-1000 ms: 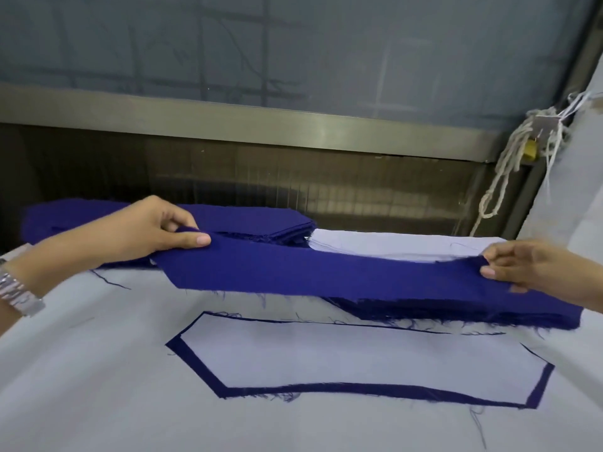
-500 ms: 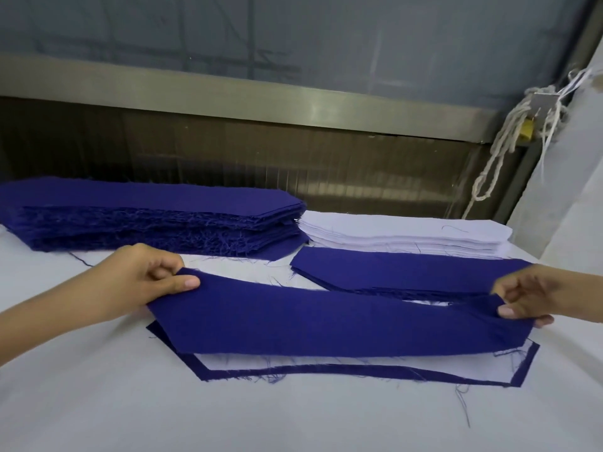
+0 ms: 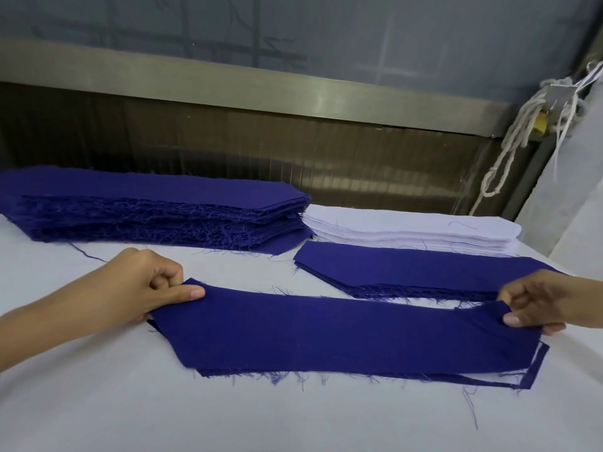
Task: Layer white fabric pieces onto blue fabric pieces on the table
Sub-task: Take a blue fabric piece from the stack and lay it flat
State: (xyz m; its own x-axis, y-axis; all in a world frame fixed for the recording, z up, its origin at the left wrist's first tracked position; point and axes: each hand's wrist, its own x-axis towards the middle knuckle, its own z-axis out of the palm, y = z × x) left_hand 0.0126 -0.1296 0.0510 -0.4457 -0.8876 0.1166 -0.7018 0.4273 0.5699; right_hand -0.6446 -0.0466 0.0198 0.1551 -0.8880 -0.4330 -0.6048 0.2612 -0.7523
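So, long dark-blue woven fabric strip spans between hands, low over table. Left hand, right hand each pinch one end. Looks light, limp, fray-prone; hold at ends, keep taut.

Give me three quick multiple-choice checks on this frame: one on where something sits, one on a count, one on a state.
1. Where does the white stack lie against the tall blue stack? A on top of it; B to its right; C to its left.
2. How many blue stacks lie beyond the held blue piece? A two; B one; C four.
3. The held blue piece is: A lying free; B gripped by one hand; C pinched at both ends.
Key: 1 B, the white stack sits off the tall one's right end. 2 A, the tall stack plus a low blue stack in front of the white. 3 C, the left hand and right hand each pinch an end.
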